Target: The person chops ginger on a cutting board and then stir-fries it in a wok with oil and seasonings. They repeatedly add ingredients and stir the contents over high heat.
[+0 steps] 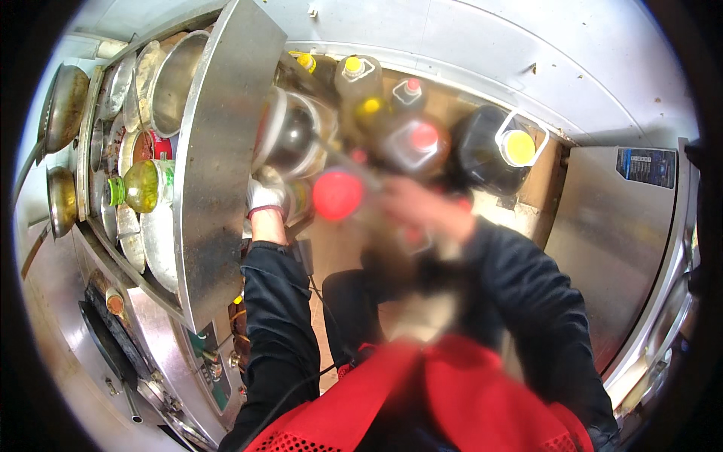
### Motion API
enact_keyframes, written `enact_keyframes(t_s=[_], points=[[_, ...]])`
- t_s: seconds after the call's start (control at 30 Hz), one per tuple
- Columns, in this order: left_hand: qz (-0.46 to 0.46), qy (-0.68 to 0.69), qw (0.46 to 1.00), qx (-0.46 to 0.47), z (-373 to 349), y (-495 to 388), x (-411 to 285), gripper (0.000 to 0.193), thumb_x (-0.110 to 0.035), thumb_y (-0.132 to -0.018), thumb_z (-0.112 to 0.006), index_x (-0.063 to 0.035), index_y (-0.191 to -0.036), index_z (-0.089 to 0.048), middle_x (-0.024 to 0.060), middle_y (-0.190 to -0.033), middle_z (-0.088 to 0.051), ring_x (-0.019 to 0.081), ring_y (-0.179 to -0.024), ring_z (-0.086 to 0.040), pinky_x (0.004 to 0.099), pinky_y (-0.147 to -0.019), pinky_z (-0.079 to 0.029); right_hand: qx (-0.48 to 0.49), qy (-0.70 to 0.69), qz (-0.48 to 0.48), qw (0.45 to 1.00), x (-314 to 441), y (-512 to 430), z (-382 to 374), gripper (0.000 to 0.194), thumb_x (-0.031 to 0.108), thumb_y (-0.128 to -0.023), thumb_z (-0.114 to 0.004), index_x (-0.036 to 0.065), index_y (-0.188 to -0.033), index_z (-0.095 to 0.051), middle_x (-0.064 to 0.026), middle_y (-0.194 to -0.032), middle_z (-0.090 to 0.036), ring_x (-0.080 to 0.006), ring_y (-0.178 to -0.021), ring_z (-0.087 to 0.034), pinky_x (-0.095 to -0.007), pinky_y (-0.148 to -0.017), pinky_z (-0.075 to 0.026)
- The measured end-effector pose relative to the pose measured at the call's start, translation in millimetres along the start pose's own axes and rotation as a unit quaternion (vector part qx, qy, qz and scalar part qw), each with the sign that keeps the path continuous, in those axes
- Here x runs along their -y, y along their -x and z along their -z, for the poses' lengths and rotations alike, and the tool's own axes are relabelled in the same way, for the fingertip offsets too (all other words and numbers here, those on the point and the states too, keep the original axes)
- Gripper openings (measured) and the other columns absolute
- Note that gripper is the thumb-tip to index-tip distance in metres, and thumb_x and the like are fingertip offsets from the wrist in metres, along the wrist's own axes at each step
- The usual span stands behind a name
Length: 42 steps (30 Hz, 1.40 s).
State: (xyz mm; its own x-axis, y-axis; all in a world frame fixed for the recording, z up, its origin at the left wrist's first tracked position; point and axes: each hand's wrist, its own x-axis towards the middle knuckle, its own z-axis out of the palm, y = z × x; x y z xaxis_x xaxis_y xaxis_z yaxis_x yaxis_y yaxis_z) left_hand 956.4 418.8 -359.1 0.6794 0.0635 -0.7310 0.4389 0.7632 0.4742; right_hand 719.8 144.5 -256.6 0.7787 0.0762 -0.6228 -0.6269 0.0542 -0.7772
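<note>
My left hand (266,195), in a pale glove with a dark red cuff, is at the edge of the steel counter, beside a clear round container (299,133) with dark contents. Its fingers are mostly hidden. My right hand (421,206), bare and blurred, reaches inward at the middle; a thin, blurred long thing runs from near its fingers up to the dark round opening, and its grip is unclear. A red round thing (337,195), blurred, lies between my hands. Beyond my right hand stand a red-capped jug (415,147) and a large dark jug (486,150) with a yellow cap and white handle.
Steel bowls (179,85) and a green-capped bottle (141,186) of yellow liquid stand on the counter at left. More capped jugs (358,79) line the white wall. A steel cabinet (615,237) stands at right. A thin black cable passes my left sleeve.
</note>
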Motion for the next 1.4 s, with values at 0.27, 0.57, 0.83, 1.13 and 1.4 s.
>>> enact_keyframes(t_s=[0.27,0.57,0.83,1.13,1.4], points=[[-0.004,-0.019,1.000,-0.007,-0.1,8.8,1.5,0.039,-0.039,-0.103,-0.057,-0.0111,-0.078,-0.048,0.0001,-0.052,-0.036,0.0128,-0.041,-0.034,0.0269,-0.038,-0.030,-0.003,0.432,0.298,0.851,-9.2,-161.2,-100.7,0.024,0.016,-0.078,-0.061,-0.003,-0.075,-0.075,-0.0273,-0.080,-0.071,-0.0450,-0.079,-0.071,-0.0517,-0.073,-0.057],[-0.038,0.011,0.999,-0.002,-4.3,1.9,-8.5,0.031,-0.031,-0.099,-0.067,-0.0136,-0.076,-0.054,-0.0008,-0.054,-0.044,0.0126,-0.044,-0.042,0.0261,-0.041,-0.038,-0.059,0.477,0.263,0.837,-23.8,-181.9,-183.2,0.021,0.017,-0.071,-0.067,0.001,-0.076,-0.079,-0.0223,-0.082,-0.074,-0.0390,-0.089,-0.073,-0.0445,-0.073,-0.055],[-0.029,-0.003,1.000,-0.002,-12.3,16.6,-4.5,0.029,-0.028,-0.099,-0.067,-0.0136,-0.077,-0.054,-0.0001,-0.055,-0.045,0.0125,-0.044,-0.041,0.0261,-0.041,-0.039,0.019,0.401,0.227,0.888,-4.7,-189.6,-149.0,0.019,0.014,-0.070,-0.066,0.002,-0.076,-0.079,-0.0174,-0.075,-0.073,-0.0362,-0.078,-0.074,-0.0442,-0.068,-0.057],[-0.047,-0.025,0.998,-0.017,-5.4,8.6,-7.2,0.034,-0.029,-0.099,-0.066,-0.0151,-0.073,-0.047,-0.0025,-0.054,-0.034,0.0114,-0.041,-0.032,0.0261,-0.038,-0.033,0.030,0.423,0.235,0.875,-23.7,-138.4,-67.0,0.011,0.013,-0.061,-0.074,0.005,-0.068,-0.074,-0.0168,-0.068,-0.070,-0.0355,-0.065,-0.070,-0.0442,-0.059,-0.054],[-0.054,-0.029,0.998,-0.001,-0.1,-6.9,-9.8,0.038,-0.033,-0.098,-0.064,-0.0154,-0.070,-0.047,-0.0001,-0.051,-0.035,0.0131,-0.040,-0.034,0.0262,-0.038,-0.032,-0.113,0.273,0.163,0.941,-122.8,-72.7,-54.3,0.033,0.014,-0.092,-0.057,0.001,-0.122,-0.061,-0.0225,-0.082,-0.069,-0.0336,-0.071,-0.071,-0.0430,-0.064,-0.055]])
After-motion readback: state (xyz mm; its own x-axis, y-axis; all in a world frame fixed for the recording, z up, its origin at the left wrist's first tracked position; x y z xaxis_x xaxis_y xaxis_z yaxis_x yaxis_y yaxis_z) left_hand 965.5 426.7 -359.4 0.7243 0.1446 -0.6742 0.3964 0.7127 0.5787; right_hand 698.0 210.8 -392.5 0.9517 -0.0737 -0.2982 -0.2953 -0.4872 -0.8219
